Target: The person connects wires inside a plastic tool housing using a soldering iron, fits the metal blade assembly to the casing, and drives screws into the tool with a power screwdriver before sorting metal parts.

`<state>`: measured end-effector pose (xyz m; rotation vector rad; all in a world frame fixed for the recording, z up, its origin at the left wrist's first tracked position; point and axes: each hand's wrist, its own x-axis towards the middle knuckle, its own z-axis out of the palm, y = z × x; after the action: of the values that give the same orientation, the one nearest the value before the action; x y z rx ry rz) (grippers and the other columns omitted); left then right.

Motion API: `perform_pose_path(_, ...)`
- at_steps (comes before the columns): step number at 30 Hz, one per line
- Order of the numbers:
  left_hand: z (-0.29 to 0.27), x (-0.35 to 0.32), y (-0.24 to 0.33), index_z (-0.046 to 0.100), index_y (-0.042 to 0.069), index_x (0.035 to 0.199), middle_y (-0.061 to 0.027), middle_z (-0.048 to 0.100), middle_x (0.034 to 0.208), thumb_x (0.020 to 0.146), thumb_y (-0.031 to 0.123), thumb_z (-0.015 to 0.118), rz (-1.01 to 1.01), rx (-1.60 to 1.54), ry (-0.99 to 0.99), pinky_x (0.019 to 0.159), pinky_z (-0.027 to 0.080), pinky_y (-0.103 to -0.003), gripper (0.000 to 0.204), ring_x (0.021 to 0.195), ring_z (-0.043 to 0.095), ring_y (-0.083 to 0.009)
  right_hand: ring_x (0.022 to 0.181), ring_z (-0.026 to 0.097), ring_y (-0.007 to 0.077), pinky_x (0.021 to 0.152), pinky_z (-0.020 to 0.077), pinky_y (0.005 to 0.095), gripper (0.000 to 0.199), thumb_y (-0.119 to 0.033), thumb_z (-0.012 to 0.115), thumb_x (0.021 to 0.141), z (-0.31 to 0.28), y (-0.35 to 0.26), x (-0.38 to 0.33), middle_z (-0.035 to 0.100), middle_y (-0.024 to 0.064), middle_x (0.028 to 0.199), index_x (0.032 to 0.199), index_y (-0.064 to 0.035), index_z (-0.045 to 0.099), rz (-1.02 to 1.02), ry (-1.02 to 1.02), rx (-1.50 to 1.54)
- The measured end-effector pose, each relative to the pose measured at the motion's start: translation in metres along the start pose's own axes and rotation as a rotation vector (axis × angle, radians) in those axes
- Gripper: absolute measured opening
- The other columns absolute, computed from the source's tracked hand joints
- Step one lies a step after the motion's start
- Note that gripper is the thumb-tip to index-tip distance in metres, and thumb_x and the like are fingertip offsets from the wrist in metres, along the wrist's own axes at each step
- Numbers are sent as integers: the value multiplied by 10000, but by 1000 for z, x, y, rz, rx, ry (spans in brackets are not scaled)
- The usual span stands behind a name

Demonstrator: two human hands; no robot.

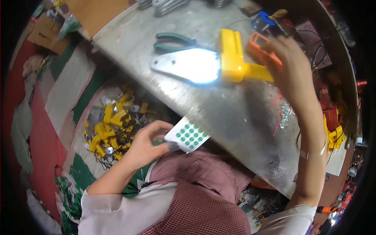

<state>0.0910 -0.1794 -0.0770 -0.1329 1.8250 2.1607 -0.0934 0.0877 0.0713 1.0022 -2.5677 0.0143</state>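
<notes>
My left hand (150, 143) pinches a small white sticker sheet (181, 129) dotted with rows of round green stickers, above my lap by the table edge. The thumb tip looks dark. Over the table, my right hand (290, 64) is blurred, with its fingers bent beside an orange plastic piece (258, 41); whether it grips that piece is unclear. Just left of it lies a yellow plastic lamp (231, 58), whose narrow end runs toward my right palm. Bright light glares on a silver metal plate (166, 64) with small holes. Green-handled pliers (172, 37) lie behind the plate.
The grey metal table (239, 117) slants across the view. Yellow plastic parts with black cords (107, 131) are heaped on the floor at left. A blue spool (264, 19) and loose wires lie at the far right. Small red and silver bits (284, 115) are scattered near my right forearm.
</notes>
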Motion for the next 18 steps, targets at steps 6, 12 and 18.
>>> perform_pose_path(6, 12, -13, -10, 614, -30, 1150, -75, 665, 1087, 834, -22, 654, -201, -350, -76, 892, 493, -264, 319, 994, 622, -119, 751, 542, 296, 657, 455, 380, 141, -44, 712, 724, 16, -121, -73, 534, 103, 796, 826, -45, 615, 6, -278, 748)
perform_pose_path(12, 24, -9, -11, 693, 19, 1020, -39, 673, 954, 798, -22, 660, 105, 15, -12, 793, 489, -260, 228, 885, 625, -120, 770, 580, 274, 586, 501, 396, 157, -106, 689, 741, 31, -151, -91, 528, 87, 827, 822, -55, 565, 88, -265, 671)
perform_pose_path(18, 28, -4, 0, 681, 32, 879, -76, 601, 780, 696, -55, 664, 462, 459, 61, 664, 456, -321, 204, 740, 571, -228, 717, 597, 294, 591, 504, 400, 149, -92, 688, 719, 36, -155, -95, 540, 108, 787, 797, -46, 568, 192, -251, 709)
